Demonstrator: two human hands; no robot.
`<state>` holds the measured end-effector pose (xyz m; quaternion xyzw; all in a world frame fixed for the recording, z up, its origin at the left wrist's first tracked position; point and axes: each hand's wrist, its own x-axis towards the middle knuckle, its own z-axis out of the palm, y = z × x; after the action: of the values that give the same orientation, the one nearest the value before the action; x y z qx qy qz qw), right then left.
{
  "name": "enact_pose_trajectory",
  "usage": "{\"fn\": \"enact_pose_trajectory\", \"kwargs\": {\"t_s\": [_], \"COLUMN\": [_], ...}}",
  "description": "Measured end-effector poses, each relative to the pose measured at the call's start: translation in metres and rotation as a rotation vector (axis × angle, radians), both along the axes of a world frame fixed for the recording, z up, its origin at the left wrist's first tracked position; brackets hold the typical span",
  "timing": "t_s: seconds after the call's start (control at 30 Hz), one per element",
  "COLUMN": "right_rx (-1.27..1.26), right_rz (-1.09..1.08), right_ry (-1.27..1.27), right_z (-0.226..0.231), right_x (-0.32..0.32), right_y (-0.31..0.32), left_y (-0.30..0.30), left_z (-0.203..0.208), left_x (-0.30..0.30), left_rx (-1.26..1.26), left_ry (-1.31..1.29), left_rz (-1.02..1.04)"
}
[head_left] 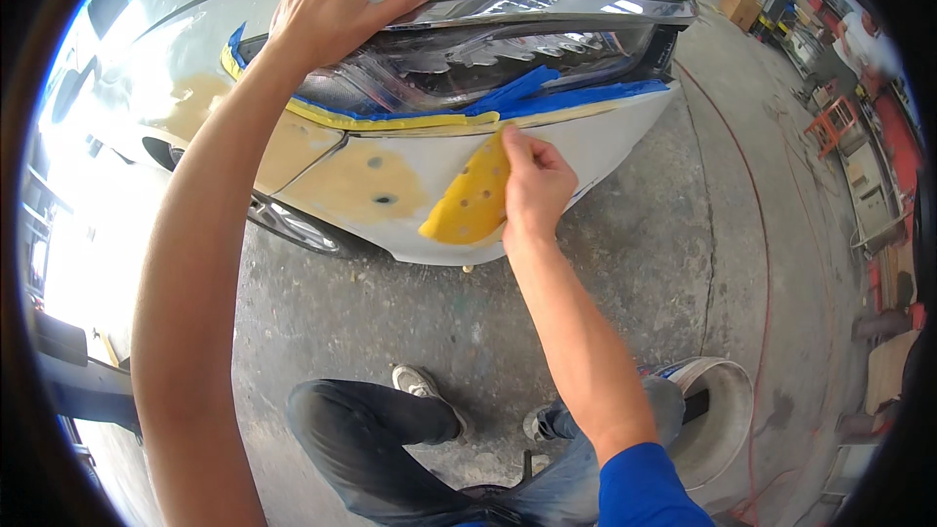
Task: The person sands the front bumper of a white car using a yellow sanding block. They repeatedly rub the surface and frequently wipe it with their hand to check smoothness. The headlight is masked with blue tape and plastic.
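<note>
My right hand pinches the edge of a yellow sanding disc with several round holes. The disc is bent and lies against or just in front of the silver car bumper, below the headlight. Blue masking tape and yellow tape run along the headlight's lower edge, and one blue strip sticks up loose. To the left of the disc, a tan filler patch covers part of the bumper. My left hand rests with fingers spread on the hood edge above the headlight.
A whitish bucket stands on the concrete floor beside my right leg. A thin red hose runs along the floor on the right. Farther right are an orange stand, a cardboard box, cluttered shelving and another person.
</note>
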<state>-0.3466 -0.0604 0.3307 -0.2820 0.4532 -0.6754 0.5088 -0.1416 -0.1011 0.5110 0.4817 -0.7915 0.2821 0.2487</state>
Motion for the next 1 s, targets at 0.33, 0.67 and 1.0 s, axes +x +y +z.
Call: {"fn": "enact_pose_trajectory", "kwargs": {"t_s": [0.33, 0.67, 1.0], "right_rx": [0.022, 0.000, -0.045], "right_rz": [0.041, -0.010, 0.133], "right_ry": [-0.040, 0.011, 0.025], "right_z": [0.000, -0.006, -0.010], "right_x": [-0.003, 0.006, -0.021], "right_y": [-0.004, -0.003, 0.000], "left_y": [-0.002, -0.002, 0.004], "left_z": [-0.002, 0.001, 0.002], "left_x": [0.004, 0.003, 0.003], "left_rx": [-0.013, -0.020, 0.043], "left_ry": [-0.009, -0.025, -0.011], "left_rz": [0.012, 0.030, 0.065]}}
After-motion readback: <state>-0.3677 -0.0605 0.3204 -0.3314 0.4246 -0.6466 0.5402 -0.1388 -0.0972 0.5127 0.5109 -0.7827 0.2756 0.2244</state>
